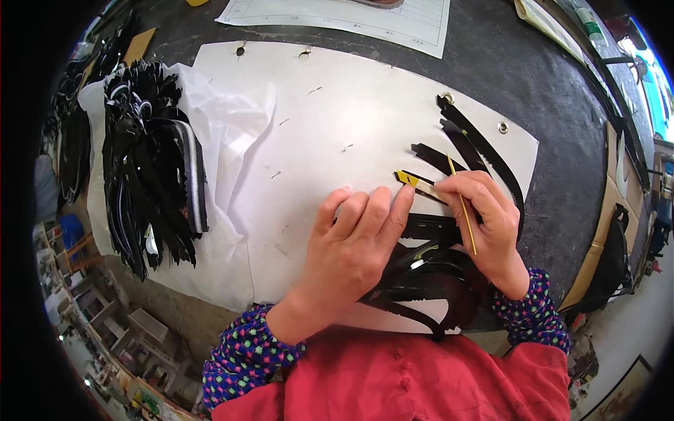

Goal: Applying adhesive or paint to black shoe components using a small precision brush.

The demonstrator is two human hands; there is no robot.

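My right hand [488, 217] is closed around a thin yellow stick [451, 165], which slants across its fingers. Its fingertips meet a short black strip with a pale beige section [425, 187]. A yellow patch [403, 177] covers the strip's left end. My left hand [354, 235] has bent fingers, and a fingertip presses the strip beside this patch; its thumb is hidden. Several loose curved black strips [500, 158] fan out beyond my right hand. More glossy black strips [421, 281] lie in a heap below both hands, partly covered by them.
Under the work lies a white board [281, 154] with metal eyelets, on a dark table [491, 63]. A bundle of black and grey strips [151, 168] rests on white plastic sheeting [239, 112] at the left. A printed paper sheet [337, 22] sits at the far side.
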